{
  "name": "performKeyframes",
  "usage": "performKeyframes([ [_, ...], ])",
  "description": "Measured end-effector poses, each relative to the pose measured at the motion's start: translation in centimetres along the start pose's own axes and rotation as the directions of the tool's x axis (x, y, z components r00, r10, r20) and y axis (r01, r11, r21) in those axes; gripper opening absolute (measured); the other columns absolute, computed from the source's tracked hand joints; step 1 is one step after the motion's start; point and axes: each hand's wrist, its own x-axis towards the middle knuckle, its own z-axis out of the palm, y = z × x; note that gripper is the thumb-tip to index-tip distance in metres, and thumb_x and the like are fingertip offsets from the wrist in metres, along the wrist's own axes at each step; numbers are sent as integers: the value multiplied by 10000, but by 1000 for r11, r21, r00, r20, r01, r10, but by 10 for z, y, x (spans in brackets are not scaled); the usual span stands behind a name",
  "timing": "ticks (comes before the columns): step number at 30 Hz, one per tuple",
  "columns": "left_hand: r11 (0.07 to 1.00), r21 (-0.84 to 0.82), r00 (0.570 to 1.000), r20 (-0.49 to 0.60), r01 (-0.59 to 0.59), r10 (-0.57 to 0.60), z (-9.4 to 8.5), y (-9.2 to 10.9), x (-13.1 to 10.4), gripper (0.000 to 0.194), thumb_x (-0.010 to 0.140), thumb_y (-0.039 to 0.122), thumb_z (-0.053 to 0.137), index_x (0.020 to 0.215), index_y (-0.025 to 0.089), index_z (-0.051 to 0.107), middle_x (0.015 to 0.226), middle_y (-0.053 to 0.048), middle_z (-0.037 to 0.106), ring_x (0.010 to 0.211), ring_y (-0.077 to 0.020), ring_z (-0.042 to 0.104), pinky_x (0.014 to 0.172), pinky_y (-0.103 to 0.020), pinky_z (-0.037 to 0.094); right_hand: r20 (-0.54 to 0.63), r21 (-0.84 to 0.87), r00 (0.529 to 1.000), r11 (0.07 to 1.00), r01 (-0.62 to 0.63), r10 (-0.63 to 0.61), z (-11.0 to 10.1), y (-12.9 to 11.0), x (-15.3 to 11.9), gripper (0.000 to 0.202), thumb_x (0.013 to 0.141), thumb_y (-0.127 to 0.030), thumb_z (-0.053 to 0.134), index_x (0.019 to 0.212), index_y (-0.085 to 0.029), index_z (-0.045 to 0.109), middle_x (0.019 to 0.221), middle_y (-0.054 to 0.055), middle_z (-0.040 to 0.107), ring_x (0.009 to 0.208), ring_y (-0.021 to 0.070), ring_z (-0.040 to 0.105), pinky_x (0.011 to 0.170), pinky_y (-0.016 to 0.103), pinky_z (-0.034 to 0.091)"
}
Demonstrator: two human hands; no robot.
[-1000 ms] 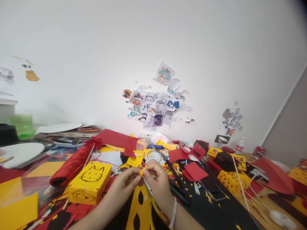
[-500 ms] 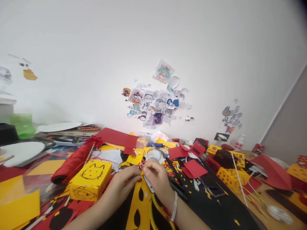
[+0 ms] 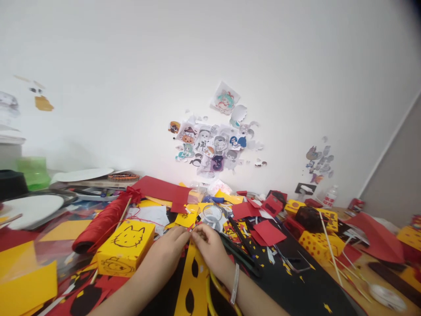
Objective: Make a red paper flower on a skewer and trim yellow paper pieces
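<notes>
A yellow paper strip with black leaf-shaped marks runs up from the bottom edge to my fingertips. My left hand pinches its top end from the left. Against it, my right hand, with a bracelet on the wrist, pinches the same end from the right. Yellow scissor handles lie beside the strip below my right hand; their blades are hidden. Left of my hands sits a yellow box with a cat face drawn on top.
A large red thread spool lies at the left near yellow sheets. Red paper squares, a roll of clear tape, paper scraps and a dark green tool lie ahead and right. Spotted yellow boxes stand farther right.
My fingertips have come closer together on the strip's top end. The silvery scissor part that showed beside my right hand is now covered. The whole view has shifted slightly.
</notes>
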Motion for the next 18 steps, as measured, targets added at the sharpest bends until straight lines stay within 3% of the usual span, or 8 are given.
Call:
performKeyframes([
  [4,997,-27,996,53,69,-68,2,-2,0,278,786,36,335,851,168,571,848,-74,589,793,-187,554,702,-299,471,38,10,999,1000,-8,7,2,3,-2,191,791,-374,528,756,-187,515,678,-9,532,655,142,531,642,265,413],
  [8,985,-117,989,87,125,-116,1,-1,2,264,781,48,329,820,171,560,810,-67,576,794,-191,548,717,-302,452,-3,-11,999,999,42,-42,1,4,-2,141,782,-317,532,858,-200,508,774,0,550,720,142,540,671,259,418],
  [12,936,-288,979,86,200,-183,1,4,5,215,825,152,316,752,191,514,778,-50,576,762,-183,550,716,-297,439,33,-101,997,992,74,-71,-2,-2,0,104,787,-280,485,727,-195,481,732,0,528,706,145,525,655,257,415],
  [15,871,-381,949,79,311,-304,1,8,6,218,845,271,313,717,206,478,758,-40,578,737,-185,548,701,-301,431,-3,-259,992,958,122,-127,-3,-4,-2,129,801,-255,444,687,-194,452,694,-2,502,668,146,502,628,263,399],
  [18,816,-409,908,87,408,-410,-1,10,7,245,831,336,317,670,215,457,691,-21,558,680,-186,535,652,-296,414,-93,-546,955,817,186,-280,-1,-4,-6,162,821,-216,410,660,-197,422,677,3,480,656,155,473,609,273,365],
])
